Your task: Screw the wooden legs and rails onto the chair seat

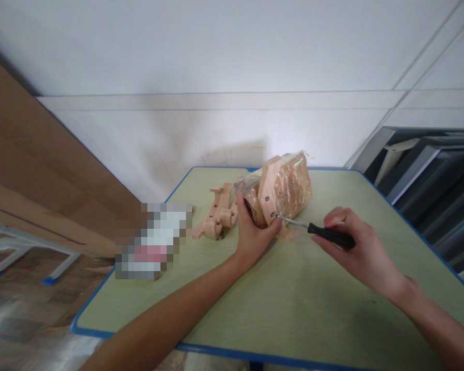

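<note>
My right hand (pixel 355 242) grips the black handle of a screwdriver (pixel 330 236). Its metal shaft points left, and the tip meets a hole near the lower end of a pale wooden piece (pixel 271 188). That piece belongs to a wooden assembly (pixel 294 180) partly wrapped in clear plastic, standing tilted on the table. My left hand (pixel 255 229) is closed around the assembly's lower left side, thumb close to the screwdriver tip. Another wooden part (pixel 218 211) with round pegs and dark holes lies just left of my left hand. Whether a screw sits in the hole is too small to tell.
The green table (pixel 232 309) has a blue edge. A pixelated flat item (pixel 158 239) lies at its left side. A large brown board (pixel 54 154) stands to the left, dark grey panels (pixel 441 170) lean at the right, and a white wall (pixel 232 62) rises behind.
</note>
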The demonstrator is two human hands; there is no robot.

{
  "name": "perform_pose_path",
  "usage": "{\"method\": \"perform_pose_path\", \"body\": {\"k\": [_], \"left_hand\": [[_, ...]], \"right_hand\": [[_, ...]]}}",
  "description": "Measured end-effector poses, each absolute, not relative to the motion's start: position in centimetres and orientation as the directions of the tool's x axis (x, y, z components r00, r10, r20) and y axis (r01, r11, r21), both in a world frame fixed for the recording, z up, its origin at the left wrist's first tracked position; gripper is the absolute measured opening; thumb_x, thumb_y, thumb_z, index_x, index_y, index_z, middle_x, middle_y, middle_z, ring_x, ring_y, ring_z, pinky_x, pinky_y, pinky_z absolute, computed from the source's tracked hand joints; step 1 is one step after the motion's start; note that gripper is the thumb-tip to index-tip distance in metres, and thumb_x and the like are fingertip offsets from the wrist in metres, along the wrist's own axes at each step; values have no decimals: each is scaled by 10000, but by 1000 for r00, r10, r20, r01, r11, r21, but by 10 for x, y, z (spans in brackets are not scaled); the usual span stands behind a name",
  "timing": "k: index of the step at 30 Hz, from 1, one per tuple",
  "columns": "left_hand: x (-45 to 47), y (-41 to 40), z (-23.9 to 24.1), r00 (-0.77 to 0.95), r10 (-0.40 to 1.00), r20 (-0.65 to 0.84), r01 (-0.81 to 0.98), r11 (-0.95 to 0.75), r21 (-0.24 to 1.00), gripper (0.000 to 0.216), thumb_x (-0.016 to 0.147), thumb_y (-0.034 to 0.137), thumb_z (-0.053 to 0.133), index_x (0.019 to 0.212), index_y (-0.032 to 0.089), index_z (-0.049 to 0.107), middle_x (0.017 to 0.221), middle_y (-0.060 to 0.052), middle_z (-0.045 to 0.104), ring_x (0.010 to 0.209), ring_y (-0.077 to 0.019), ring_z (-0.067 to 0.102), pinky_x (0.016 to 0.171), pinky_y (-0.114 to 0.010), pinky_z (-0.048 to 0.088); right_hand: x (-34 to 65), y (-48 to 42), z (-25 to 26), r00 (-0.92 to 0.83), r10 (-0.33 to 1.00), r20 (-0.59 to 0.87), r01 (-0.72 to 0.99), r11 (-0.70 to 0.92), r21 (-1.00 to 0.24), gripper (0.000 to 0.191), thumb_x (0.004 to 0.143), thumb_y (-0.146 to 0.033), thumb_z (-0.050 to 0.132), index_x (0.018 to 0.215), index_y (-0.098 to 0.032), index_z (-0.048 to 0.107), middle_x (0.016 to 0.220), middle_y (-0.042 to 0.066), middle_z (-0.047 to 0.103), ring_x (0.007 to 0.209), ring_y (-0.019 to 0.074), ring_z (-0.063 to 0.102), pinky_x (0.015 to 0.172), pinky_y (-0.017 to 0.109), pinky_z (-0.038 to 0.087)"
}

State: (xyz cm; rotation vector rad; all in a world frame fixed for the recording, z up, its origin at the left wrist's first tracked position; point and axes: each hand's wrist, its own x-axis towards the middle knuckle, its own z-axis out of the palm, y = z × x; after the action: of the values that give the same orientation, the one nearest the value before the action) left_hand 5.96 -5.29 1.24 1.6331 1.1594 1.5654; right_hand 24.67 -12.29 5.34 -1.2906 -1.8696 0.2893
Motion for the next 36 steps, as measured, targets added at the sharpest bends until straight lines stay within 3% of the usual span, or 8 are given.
{"method": "perform_pose_path", "body": {"k": [5,12,19,29,36], "left_hand": [[59,-53,10,-52,886,461,184,-446,876,1000,612,247,722,1382,271,84,1349,-97,392,1231,-233,421,1028,-399,356],[60,-54,14,-76,882,465,201,-443,874,1003,603,206,721,1385,271,96,1374,-95,367,1226,-230,425,1034,-383,354],[59,-55,15,-46,876,480,201,-462,864,1033,583,169,712,1389,289,77,1412,-79,316,1277,-237,366,1062,-391,321],[60,-54,15,-50,878,476,161,-463,871,1023,605,152,692,1392,295,55,1410,-72,326,1282,-223,369,1061,-376,333],[60,-54,16,-44,881,472,153,-461,874,1031,608,154,696,1390,308,42,1411,-72,329,1273,-224,383,1044,-375,355]], "right_hand": [[246,-123,58,-239,698,675,634,639,-436,141,734,-135,643,826,-200,558,823,36,539,740,144,565,607,259,465],[252,-128,67,-335,681,652,596,689,-413,312,743,-29,582,1012,-187,585,935,70,545,864,156,562,698,272,488],[257,-130,69,-339,615,712,647,702,-298,385,734,-32,606,1081,-193,564,865,61,612,767,150,595,626,259,497],[261,-131,61,-429,538,726,755,655,-40,235,761,-158,632,981,-171,550,782,38,672,652,128,639,571,212,485],[259,-131,60,-330,650,685,811,566,-146,171,826,-229,564,989,-187,536,762,14,673,582,107,628,535,196,460]]}}
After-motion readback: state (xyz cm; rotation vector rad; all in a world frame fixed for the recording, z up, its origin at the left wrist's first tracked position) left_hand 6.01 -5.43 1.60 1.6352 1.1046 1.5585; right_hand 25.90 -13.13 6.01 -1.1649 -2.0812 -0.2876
